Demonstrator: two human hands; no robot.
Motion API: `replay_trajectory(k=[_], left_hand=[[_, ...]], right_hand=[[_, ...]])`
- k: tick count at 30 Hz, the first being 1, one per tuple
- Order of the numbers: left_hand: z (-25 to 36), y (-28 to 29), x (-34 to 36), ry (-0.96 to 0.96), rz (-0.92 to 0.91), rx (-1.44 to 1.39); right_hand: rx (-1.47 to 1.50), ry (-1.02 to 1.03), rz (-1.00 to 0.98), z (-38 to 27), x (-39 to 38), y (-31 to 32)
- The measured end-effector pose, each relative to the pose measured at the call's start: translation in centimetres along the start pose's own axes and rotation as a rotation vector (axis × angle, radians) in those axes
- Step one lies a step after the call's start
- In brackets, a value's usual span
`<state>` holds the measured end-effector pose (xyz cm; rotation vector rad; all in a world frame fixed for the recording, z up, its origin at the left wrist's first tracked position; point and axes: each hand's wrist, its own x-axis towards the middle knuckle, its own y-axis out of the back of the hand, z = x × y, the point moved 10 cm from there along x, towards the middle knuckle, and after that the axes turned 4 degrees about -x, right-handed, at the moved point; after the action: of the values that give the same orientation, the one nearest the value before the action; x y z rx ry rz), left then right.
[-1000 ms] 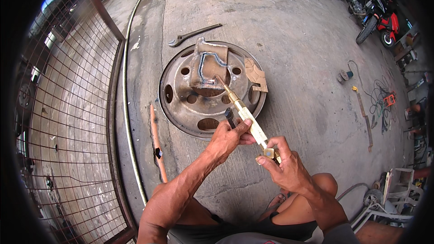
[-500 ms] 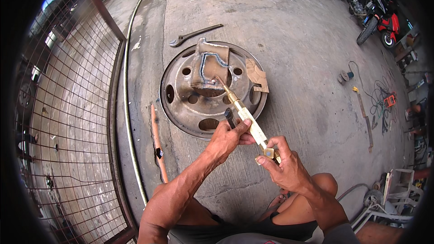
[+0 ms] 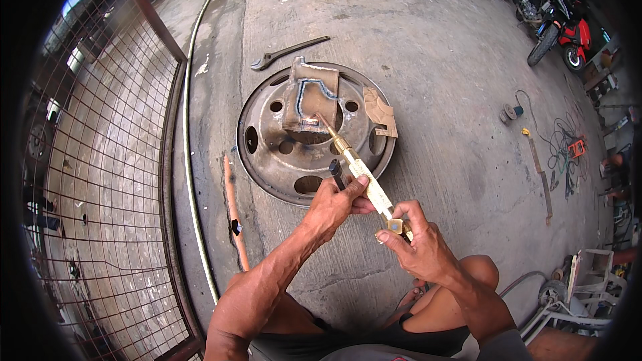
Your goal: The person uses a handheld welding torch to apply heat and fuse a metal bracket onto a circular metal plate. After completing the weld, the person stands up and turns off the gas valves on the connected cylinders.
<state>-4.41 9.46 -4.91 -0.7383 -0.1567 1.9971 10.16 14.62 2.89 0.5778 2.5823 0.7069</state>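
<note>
My left hand [image 3: 332,202] is closed round the body of a brass gas torch [image 3: 370,184]. A short black cylindrical thing [image 3: 336,172] sticks up beside the thumb of that hand; its kind is unclear. At the torch's rear, my right hand [image 3: 428,249] pinches the brass valve end with thumb and fingers. The torch's copper tip points at the lower edge of a rusty steel plate [image 3: 319,101] with a rough cut line across it. No flame shows clearly. Beneath the plate lies a steel wheel rim [image 3: 267,164] with round holes.
A brown cardboard piece [image 3: 380,112] rests on the rim's right side. Beyond the rim is an adjustable wrench [image 3: 291,52]. An orange-brown tapered strip [image 3: 232,210] lies left, near a long pale hose [image 3: 189,160] and a wire-mesh fence [image 3: 114,180]. Motorcycles [image 3: 568,33] stand far right.
The torch has shifted very slightly to the left, with both hands still on it. The plate and rim stay where they were.
</note>
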Motion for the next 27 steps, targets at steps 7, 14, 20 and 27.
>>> replay_trajectory(k=[7, 14, 20, 27], left_hand=[[-0.14, 0.36, 0.01, 0.003, 0.002, 0.009], [0.14, 0.25, -0.13, -0.002, -0.001, 0.022], [-0.06, 0.16, 0.02, 0.002, -0.008, 0.023], [-0.11, 0.18, 0.13, -0.001, -0.014, 0.031]], right_hand=[[-0.007, -0.005, -0.018, 0.0, 0.15, -0.26], [0.016, -0.005, -0.012, 0.02, 0.14, -0.32], [0.002, -0.022, -0.01, 0.02, -0.01, -0.19], [0.0, -0.021, -0.017, -0.09, -0.05, -0.14]])
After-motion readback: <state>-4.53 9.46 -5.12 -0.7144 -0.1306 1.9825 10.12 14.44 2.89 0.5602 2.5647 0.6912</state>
